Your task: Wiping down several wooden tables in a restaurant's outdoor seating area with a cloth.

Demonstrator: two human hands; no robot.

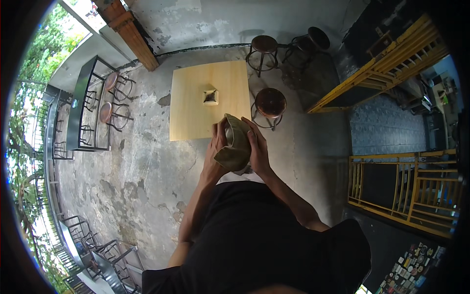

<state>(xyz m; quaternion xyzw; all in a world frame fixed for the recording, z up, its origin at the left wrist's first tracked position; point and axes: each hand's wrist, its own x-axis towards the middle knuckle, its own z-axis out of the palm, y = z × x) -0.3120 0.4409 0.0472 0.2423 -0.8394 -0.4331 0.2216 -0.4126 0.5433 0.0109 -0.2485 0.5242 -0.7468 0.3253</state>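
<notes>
Both hands hold a khaki cloth item (240, 149) in front of my chest; its stitched edge suggests a soft hat, though its folds leave that unsettled. My left hand (216, 152) grips it from the left, fingers curled over its upper edge. On the opposite side, my right hand (259, 149) presses against the cloth with its fingers bent around the top. Just beyond the hands stands a square light-wood table (191, 117). A small square dish, perhaps an ashtray (210, 97), sits near its middle.
A round stool (270, 103) stands close to the table's right side, with another stool (264, 45) by the wall. Yellow-framed gates (383, 180) are at right. Along the left are a dark bar table (82, 106) and stools (106, 112). Worn concrete floor (147, 176) surrounds me.
</notes>
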